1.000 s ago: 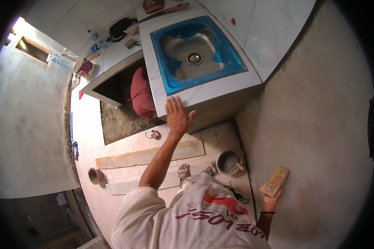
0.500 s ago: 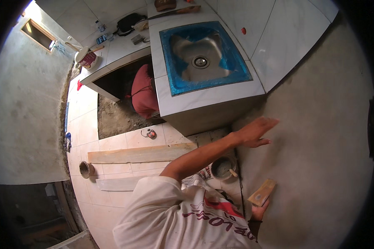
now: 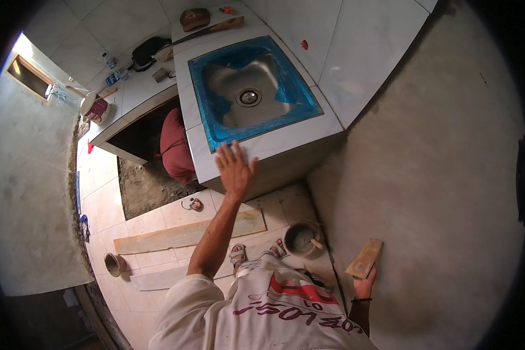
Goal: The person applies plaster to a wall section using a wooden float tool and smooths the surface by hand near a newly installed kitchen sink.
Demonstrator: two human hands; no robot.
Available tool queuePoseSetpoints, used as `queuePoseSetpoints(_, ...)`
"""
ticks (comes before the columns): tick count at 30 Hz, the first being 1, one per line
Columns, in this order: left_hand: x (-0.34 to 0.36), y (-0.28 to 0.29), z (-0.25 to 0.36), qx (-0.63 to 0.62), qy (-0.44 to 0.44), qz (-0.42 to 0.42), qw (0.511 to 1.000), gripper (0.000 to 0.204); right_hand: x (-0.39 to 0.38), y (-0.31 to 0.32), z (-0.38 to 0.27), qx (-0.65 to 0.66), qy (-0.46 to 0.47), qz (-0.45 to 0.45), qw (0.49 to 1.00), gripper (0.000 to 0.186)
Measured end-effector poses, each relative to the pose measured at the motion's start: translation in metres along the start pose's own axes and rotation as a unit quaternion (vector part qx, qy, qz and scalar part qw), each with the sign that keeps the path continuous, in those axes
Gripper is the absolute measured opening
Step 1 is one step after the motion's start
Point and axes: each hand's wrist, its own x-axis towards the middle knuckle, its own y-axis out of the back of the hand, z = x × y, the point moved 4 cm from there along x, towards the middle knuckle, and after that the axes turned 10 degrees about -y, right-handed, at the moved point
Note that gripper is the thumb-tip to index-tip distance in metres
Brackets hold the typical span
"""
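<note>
My left hand (image 3: pixel 234 169), fingers spread, is over the front tiled edge (image 3: pixel 269 140) of the counter, fingertips near the rim of the steel sink (image 3: pixel 248 98) with blue film; whether it touches is unclear. My right hand (image 3: pixel 364 281) grips a flat, stained yellowish float (image 3: pixel 367 252) low at the right, beside the plastered wall (image 3: pixel 426 192). Below stands a dark bucket (image 3: pixel 300 238) with grey mix and a wooden-handled tool. A long board (image 3: pixel 157 238) lies on the floor tiles.
A person in red (image 3: pixel 175 151) is bent inside the counter's opening, by bare rough floor (image 3: pixel 143 186). The left counter holds a white bucket (image 3: pixel 96 108), bottles and a black bag (image 3: pixel 149 55). A cap (image 3: pixel 195 20) lies behind the sink; a small pot (image 3: pixel 115 264) and orange tool (image 3: pixel 195 204) are on the floor.
My left hand swung right toward the plastered wall half a second ago and is now back at the counter's front edge. My right hand still holds the float low at the right.
</note>
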Motion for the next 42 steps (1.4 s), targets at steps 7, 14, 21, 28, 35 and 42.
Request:
queuePoseSetpoints(7, 0.053, -0.04, 0.113, -0.076, -0.131, 0.009, 0.988, 0.085, -0.039, -0.007, -0.008, -0.476, 0.306, 0.015, 0.825, 0.069)
queuePoseSetpoints(14, 0.101, -0.064, 0.201, -0.114, -0.244, -0.041, 0.962, 0.09, -0.061, 0.01, -0.004, -0.427, 0.27, 0.065, 0.861, 0.076)
queuePoseSetpoints(21, 0.116, -0.073, 0.236, -0.112, -0.314, -0.104, 0.937, 0.096, -0.058, 0.005, 0.005, -0.318, 0.213, 0.025, 0.924, 0.074)
queuePoseSetpoints(28, 0.111, -0.073, 0.236, -0.137, -0.39, -0.092, 0.906, 0.095, -0.038, 0.025, 0.002, -0.042, 0.042, -0.025, 0.998, 0.048)
queuePoseSetpoints(35, 0.015, -0.072, 0.261, -0.279, -0.544, -0.232, 0.756, 0.067, -0.05, 0.0, 0.001, -0.285, 0.182, -0.012, 0.941, 0.046)
queuePoseSetpoints(42, -0.081, -0.056, 0.254, -0.43, -0.362, -0.301, 0.77, 0.031, -0.062, -0.024, 0.013, -0.323, 0.2, -0.002, 0.925, 0.063)
